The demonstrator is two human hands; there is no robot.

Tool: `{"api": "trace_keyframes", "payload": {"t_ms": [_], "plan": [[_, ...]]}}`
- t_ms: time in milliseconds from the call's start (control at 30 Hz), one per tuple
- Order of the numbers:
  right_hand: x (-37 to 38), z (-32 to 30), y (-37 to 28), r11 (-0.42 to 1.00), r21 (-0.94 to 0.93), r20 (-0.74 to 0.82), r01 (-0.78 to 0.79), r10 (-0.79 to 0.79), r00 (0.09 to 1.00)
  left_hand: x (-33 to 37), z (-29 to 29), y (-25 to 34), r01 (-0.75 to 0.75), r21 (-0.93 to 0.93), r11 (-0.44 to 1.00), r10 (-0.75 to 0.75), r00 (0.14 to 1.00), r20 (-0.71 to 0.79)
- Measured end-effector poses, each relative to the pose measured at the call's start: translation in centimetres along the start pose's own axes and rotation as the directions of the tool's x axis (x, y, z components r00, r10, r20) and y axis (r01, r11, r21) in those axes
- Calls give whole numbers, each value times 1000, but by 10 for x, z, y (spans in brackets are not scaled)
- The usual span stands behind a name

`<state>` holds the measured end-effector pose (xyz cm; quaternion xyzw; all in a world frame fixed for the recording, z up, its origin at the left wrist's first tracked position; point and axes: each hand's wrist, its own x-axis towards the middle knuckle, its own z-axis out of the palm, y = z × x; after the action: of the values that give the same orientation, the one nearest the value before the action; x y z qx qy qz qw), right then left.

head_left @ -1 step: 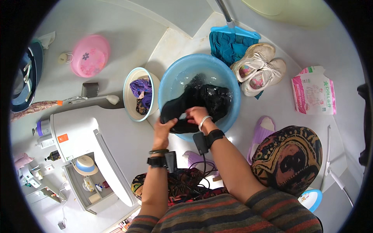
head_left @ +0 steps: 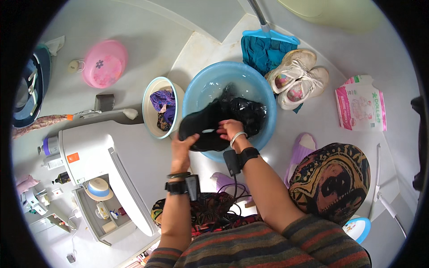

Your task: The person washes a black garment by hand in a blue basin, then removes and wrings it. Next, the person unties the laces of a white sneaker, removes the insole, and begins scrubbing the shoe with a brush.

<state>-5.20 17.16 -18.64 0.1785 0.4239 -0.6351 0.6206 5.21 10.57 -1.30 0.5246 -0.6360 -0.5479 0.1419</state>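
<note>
A wet black garment point(head_left: 203, 119) hangs over the near left rim of the light blue basin point(head_left: 203, 79), its far end lying in the water. My left hand point(head_left: 182, 149) is closed on its left edge, at the rim. Over the near part of the basin, the fingers of my right hand point(head_left: 232, 130) are bent and closed on the cloth. A small pale patch shows between the hands; I cannot tell what it is. More dark wet cloth point(head_left: 249, 114) lies in the water at the basin's right side.
A cream bucket point(head_left: 147, 117) with purple clothes stands left of the basin. White sneakers point(head_left: 295, 82) and a teal floor mop point(head_left: 259, 51) are at the far right. A washing powder packet point(head_left: 362, 105) lies farther right. Purple slippers point(head_left: 300, 154) are near my legs; a white appliance point(head_left: 94, 147) stands left.
My left hand has shifted slightly left, drawing the garment's edge with it over the rim. My right hand has moved slightly, still on the cloth.
</note>
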Motion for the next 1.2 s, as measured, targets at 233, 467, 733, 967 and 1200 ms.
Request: {"api": "trace_keyframes", "payload": {"t_ms": [233,467,733,967,1200], "plan": [[-27,-12,-8,925,358,-299,129,-17,954,-59,-28,141,-384,-143,912,349,911,-220],[-25,-4,14,953,297,-227,51,18,974,-63,-26,156,-541,18,841,520,797,-307],[-58,18,26,825,259,619,-502,258,742,-21,-7,107,-329,759,562,444,894,59],[-62,42,6,668,579,684,-467,-86,724,-60,-8,98,-657,728,196,382,734,561],[-55,39,8,591,642,695,-489,-180,696,-122,-1,93,-797,595,106,342,591,731]]}}
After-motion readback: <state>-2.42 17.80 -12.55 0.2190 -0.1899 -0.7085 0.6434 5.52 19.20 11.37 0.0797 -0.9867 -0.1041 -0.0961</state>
